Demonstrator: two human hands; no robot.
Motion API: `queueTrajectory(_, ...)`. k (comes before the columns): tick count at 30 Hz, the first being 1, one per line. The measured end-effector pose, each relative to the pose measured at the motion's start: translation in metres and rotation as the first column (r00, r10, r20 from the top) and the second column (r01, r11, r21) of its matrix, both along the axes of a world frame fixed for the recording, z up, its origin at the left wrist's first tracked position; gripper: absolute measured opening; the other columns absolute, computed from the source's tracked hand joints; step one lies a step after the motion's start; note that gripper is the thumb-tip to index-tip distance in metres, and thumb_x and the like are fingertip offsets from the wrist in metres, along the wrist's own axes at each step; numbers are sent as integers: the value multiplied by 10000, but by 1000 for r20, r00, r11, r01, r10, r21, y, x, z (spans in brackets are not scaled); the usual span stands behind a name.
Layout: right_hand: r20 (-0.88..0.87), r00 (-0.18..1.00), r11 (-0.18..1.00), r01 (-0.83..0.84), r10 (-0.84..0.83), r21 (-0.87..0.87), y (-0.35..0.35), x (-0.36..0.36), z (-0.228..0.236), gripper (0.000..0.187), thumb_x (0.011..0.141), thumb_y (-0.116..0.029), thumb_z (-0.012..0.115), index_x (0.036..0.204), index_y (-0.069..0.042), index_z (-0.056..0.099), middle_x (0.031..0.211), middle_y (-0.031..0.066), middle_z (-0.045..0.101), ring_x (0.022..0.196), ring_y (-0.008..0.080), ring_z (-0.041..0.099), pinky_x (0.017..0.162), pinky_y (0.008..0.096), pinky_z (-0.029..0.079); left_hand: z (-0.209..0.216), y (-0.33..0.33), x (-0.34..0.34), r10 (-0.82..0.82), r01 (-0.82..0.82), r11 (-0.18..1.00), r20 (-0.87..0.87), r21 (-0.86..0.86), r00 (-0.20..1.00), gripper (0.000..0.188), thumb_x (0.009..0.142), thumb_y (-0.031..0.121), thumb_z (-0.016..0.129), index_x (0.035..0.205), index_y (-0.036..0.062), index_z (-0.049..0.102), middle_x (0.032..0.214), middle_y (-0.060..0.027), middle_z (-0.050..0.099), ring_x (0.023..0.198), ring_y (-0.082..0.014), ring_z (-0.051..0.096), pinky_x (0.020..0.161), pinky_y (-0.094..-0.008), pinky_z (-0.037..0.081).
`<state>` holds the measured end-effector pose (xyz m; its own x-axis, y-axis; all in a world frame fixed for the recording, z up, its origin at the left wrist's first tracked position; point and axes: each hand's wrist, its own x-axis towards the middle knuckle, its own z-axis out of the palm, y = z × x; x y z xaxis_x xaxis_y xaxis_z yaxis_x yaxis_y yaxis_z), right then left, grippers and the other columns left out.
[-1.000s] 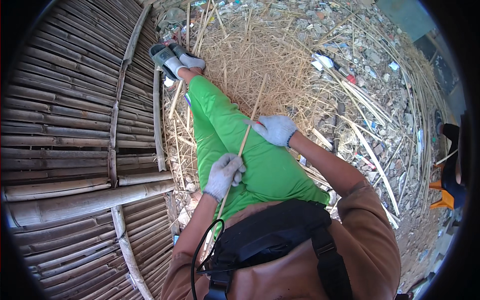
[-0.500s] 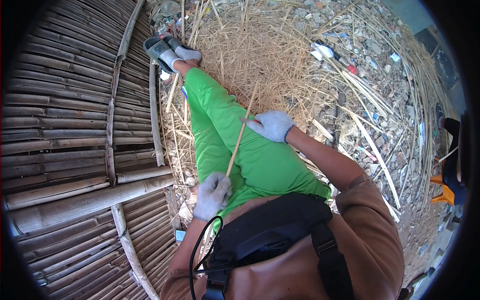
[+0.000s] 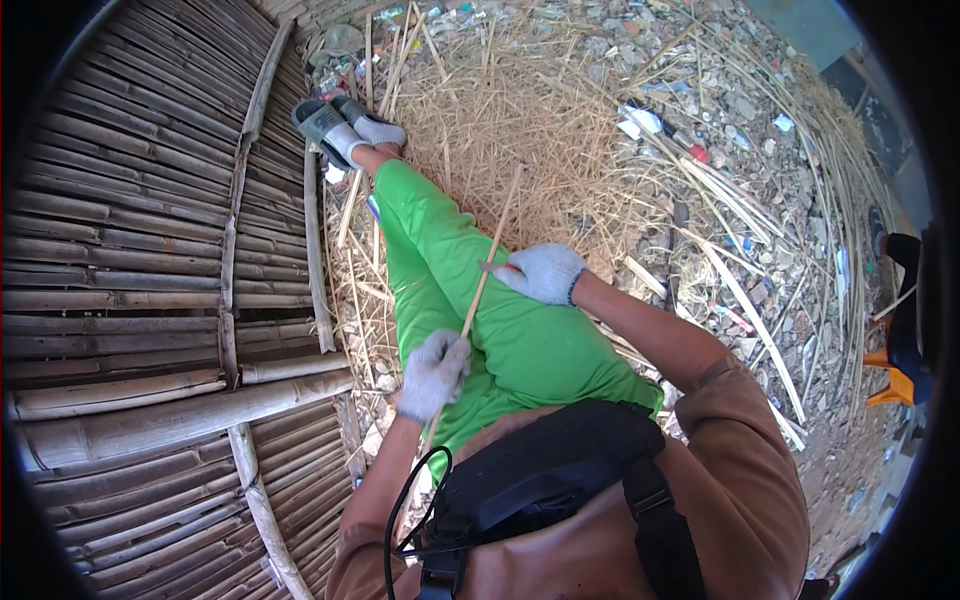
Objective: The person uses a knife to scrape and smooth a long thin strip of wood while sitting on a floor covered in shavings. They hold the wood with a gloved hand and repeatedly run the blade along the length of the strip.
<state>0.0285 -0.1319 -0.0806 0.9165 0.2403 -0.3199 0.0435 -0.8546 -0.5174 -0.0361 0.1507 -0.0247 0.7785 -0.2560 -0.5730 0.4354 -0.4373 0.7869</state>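
A thin bamboo strip (image 3: 494,247) slants across my lap in the head view. My left hand (image 3: 435,375), in a whitish knit glove, is closed around its lower part, and a short end shows below the fist. Resting on the thigh of my green trousers (image 3: 545,345), my gloved right hand (image 3: 545,273) is closed on a small knife (image 3: 492,266) with a bit of red at the handle. The knife's short blade lies against the strip, crossing it. Most of the handle is hidden inside the glove.
A slatted bamboo panel (image 3: 120,250) rises along my left. Pale shavings (image 3: 520,120) cover the ground beyond my legs. Long split bamboo strips (image 3: 750,300) lie on rubble at the right. At the far right edge, a person sits by an orange stool (image 3: 888,380).
My left hand has moved forward toward the knife, and the strip's lower end now shows behind it. My right hand stays on the thigh with the blade at the strip. The view has shifted slightly.
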Motion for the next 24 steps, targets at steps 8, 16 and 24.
queueTrajectory(8, 11, 1000, 1000, 12, -11, -15, -1, 1, -9, 768, 1097, -727, 364, 1004, -117, 821, 973, 240, 798, 918, 449, 782, 870, 577, 621, -23, -22, 45, -110, 110, 994, 25, -8, 994, 230, 1122, 275, 637, 1054, 57, 658, 753, -11, 639, 497, -87, 537, 439, -286, 443)
queueTrajectory(16, 17, 999, 999, 45, -45, 3, -1, -2, -13, 781, 1097, -722, 368, 1007, -90, 817, 994, 238, 802, 934, 447, 781, 864, 579, 617, 5, 55, -50, -33, 28, 994, 44, 103, 999, 250, 1120, 271, 657, 1010, 47, 684, 721, -1, 628, 531, -64, 536, 463, -269, 432)
queueTrajectory(24, 59, 997, 998, 53, -54, 21, 3, -9, -8, 763, 1093, -716, 390, 1031, -87, 818, 1006, 238, 804, 943, 443, 781, 874, 575, 614, 31, 102, -119, -174, 66, 910, 233, 410, 957, 227, 1092, 220, 710, 1028, 5, 747, 702, -49, 652, 619, -101, 627, 551, -327, 508)
